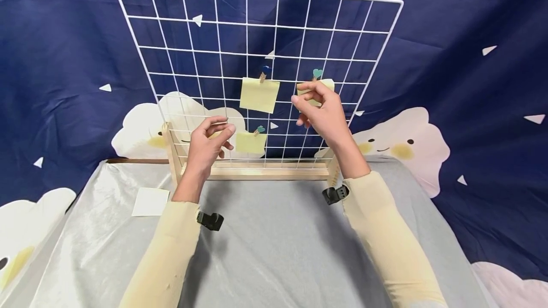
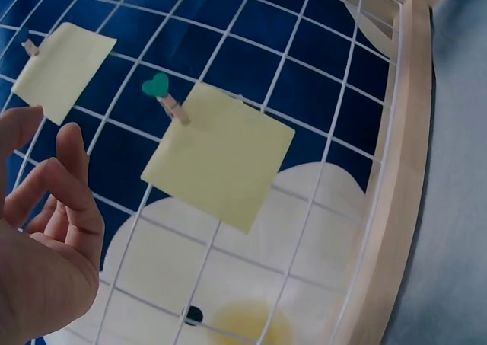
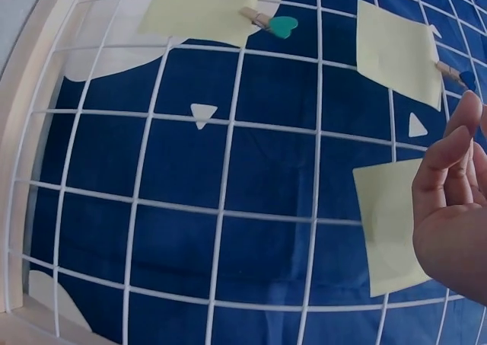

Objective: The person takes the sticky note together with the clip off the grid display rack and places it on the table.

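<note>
My left hand [image 1: 205, 146] hovers before the grid's lower left, thumb and fingers loosely bent with nothing between them. Beside it hangs a lower yellow sticky note [image 1: 250, 143], under a mini clothespin with a green heart [image 2: 156, 86]. My right hand [image 1: 323, 110] is raised in front of the right sticky note [image 3: 392, 227], partly covering it; its fingers are bent and hold nothing visible. A clothespin with a teal heart [image 1: 317, 74] sits at that note's top. Between the hands, an upper sticky note [image 1: 259, 95] hangs under a clothespin with a blue top [image 1: 266, 69].
The white wire grid [image 1: 246, 25] stands upright in a wooden base [image 1: 265, 174] at the back of the grey-covered table [image 1: 274, 241]. A pale square paper [image 1: 151, 202] lies on the cloth at left. A dark blue curtain [image 1: 454, 80] with clouds hangs behind.
</note>
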The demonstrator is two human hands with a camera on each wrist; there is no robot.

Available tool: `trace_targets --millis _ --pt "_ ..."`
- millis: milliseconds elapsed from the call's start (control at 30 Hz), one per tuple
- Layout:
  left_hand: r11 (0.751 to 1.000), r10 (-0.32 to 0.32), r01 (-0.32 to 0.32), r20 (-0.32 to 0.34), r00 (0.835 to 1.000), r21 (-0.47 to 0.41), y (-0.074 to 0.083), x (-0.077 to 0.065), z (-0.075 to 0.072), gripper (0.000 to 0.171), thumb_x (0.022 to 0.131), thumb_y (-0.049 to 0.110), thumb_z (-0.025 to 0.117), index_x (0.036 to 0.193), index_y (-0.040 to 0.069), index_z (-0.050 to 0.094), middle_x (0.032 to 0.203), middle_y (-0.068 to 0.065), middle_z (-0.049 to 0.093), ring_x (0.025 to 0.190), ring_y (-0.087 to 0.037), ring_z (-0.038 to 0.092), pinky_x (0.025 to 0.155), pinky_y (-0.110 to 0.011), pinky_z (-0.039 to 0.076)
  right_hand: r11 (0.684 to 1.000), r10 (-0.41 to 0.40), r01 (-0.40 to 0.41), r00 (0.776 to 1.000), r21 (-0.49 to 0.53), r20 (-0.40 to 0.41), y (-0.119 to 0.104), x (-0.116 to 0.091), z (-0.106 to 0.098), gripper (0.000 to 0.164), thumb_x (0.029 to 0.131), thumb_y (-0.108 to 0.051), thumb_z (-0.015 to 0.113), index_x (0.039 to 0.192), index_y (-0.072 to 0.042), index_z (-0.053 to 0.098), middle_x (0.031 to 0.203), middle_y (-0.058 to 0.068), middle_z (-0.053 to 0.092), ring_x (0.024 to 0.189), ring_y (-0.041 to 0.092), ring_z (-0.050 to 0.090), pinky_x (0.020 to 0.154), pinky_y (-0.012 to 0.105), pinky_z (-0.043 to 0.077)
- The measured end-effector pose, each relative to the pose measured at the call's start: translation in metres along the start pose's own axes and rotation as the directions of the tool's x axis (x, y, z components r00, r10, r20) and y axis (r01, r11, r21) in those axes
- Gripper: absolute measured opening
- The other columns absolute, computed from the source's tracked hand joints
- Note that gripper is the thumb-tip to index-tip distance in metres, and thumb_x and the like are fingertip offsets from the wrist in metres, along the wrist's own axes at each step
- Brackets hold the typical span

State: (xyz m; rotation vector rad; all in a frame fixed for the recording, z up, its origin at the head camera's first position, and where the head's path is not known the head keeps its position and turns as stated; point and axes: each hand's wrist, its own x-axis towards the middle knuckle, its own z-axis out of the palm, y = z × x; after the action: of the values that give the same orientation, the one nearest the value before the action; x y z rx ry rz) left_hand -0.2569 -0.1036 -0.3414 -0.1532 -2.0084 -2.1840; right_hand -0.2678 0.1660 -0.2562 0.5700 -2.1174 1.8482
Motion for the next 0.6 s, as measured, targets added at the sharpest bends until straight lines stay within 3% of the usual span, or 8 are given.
trace_targets --millis 233,433,600 --pt "1.0 0.012 -0.013 -0.007 1.0 -0.028 0.002 0.005 0.007 0.039 0.093 0.02 0.075 0.128 0.011 0.06 0.113 -0.005 0.068 0.059 -0.014 0.065 0.048 -0.021 0.044 1.0 -0.018 0.018 1.0 0.014 0.016 -0.005 0.007 0.008 0.027 0.095 -0.01 0.072 0.12 -0.003 0.063 0.088 0.005 0.065 0.05 0.02 0.063 0.049 0.026 0.049" --pt "0.999 0.017 -0.018 -0.022 1.0 -0.036 0.005 0.007 0.009 0.039 0.092 0.019 0.076 0.127 0.012 0.06 0.112 -0.004 0.069 0.059 -0.016 0.065 0.048 -0.021 0.043 0.999 -0.038 0.038 0.999 -0.007 0.028 -0.009 0.014 0.013 0.028 0.095 -0.01 0.072 0.12 -0.001 0.063 0.089 0.007 0.065 0.052 0.018 0.061 0.05 0.025 0.049" --pt "0.999 0.026 -0.027 -0.033 0.999 -0.037 0.007 0.009 0.015 0.045 0.092 0.017 0.076 0.132 0.006 0.057 0.112 -0.004 0.067 0.059 -0.013 0.065 0.047 -0.021 0.043 0.999 -0.037 0.037 0.999 0.005 0.021 -0.011 0.018 0.016 0.031 0.095 -0.008 0.071 0.122 0.004 0.061 0.09 0.007 0.064 0.052 0.019 0.062 0.05 0.025 0.049"
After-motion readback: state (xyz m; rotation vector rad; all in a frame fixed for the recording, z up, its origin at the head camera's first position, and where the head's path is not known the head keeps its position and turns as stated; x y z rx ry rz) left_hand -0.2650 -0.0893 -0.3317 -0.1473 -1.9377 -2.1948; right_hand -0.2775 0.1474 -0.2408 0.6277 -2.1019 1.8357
